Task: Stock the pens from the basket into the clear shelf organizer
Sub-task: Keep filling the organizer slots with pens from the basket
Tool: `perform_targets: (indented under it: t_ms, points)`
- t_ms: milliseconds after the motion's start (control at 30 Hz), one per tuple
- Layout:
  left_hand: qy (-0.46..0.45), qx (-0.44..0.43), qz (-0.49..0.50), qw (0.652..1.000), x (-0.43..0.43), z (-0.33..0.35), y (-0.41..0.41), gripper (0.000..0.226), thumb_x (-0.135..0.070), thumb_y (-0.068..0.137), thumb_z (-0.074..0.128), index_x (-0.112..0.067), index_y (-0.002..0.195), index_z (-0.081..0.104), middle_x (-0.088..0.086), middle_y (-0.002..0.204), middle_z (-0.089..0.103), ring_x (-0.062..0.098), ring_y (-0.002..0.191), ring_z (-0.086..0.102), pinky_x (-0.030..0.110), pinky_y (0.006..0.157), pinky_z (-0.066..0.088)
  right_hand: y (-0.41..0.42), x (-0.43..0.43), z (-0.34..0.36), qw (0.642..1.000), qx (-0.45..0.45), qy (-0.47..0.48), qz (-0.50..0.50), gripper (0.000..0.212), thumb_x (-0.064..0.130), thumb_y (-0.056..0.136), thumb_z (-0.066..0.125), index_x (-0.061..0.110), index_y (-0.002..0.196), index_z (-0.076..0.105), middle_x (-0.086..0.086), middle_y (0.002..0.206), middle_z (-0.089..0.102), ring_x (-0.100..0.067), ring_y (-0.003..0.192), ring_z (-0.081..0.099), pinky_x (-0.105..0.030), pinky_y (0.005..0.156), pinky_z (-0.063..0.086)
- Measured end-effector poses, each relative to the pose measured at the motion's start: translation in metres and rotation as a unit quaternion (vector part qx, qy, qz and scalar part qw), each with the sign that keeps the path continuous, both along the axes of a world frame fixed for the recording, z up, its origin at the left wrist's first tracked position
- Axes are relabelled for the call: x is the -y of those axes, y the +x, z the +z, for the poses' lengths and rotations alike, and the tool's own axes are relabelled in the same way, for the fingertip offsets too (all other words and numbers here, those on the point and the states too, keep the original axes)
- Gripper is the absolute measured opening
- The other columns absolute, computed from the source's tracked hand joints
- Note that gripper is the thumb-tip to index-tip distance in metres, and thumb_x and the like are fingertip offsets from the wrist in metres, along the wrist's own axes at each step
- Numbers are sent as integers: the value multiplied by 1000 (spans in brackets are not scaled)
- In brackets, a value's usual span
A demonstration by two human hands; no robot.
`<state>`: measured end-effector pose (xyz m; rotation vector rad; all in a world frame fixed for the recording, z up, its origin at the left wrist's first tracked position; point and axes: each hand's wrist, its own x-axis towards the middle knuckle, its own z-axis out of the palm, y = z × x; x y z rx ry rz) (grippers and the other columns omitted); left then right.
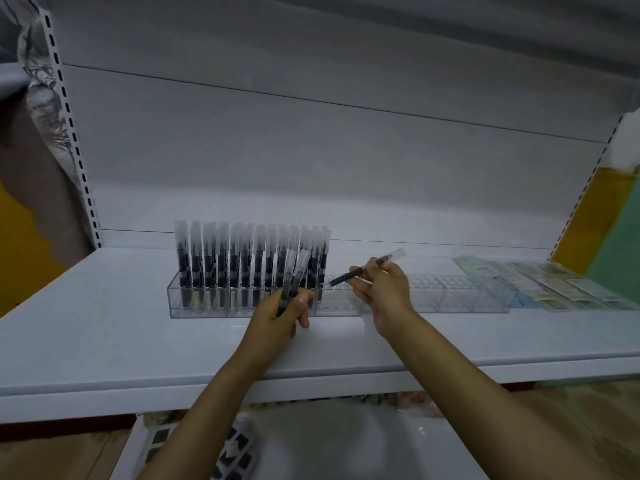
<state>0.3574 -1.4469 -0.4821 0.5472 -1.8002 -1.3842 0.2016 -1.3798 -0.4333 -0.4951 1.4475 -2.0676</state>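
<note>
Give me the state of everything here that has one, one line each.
Clear organizer: left section filled, the rest empty.
Stocked pens: upright in slots, clear caps up.
Left hand: grips a few pens.
Held pens: bunched, pointing up.
Right hand: pinches one pen.
Single pen: tilted, lower end over the empty slots.
Basket: below the shelf, contents unclear.

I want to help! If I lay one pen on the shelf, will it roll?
Probably: the pen looks slim and round, and the shelf is smooth. Pinched mid-length by the right hand, it shows no bend, so likely stiff and light.
</note>
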Motion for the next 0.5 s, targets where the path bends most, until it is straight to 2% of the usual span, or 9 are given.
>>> perform_targets:
  t_ms: [67,133,233,333,400,500]
  points:
    - [4,-1,0,1000,2,-1,0,24,-22,99,44,-10,102,64,-7,58,56,5,49,42,15,51,38,-8,1,0,1000,22,-1,-22,8,14,100,48,10,107,49,-9,94,65,-17,68,67,-28,70,54]
    - [1,-3,-3,1000,3,-1,-1,24,-23,99,44,-10,103,64,-7,58,56,6,49,42,15,51,38,-12,2,2,999,21,-13,-40,9,13,99,50,10,108,50,-9,93,65,-17,68,66,-25,65,56]
    - [-1,-7,-3,1000,4,-2,-1,23,-23,99,44,-11,102,64,-7,59,55,6,50,43,16,51,39,-10,7,5,998,-32,-14,-50,7,12,99,50,10,106,52,-7,87,66,-15,66,67,-22,62,56]
    - [-2,-9,-3,1000,3,-3,-1,24,-23,99,45,-9,102,64,-7,58,55,6,50,43,16,51,39,-6,13,5,989,-138,24,-41,5,12,99,50,11,102,53,-6,87,68,-11,65,68,-23,68,54]
    - [-1,-11,-2,1000,4,-4,-2,24,-24,99,46,-9,102,64,-6,58,54,7,50,43,16,50,39,-2,16,2,968,-244,55,-37,5,15,99,51,15,103,53,-5,88,69,-12,71,69,-20,69,53]
    - [-3,-13,-1,1000,4,-4,-2,24,-24,99,46,-9,99,65,-6,58,54,7,50,43,16,51,39,2,21,-3,884,-447,132,-41,6,20,99,50,17,104,53,1,85,67,-10,70,64,-25,62,48]
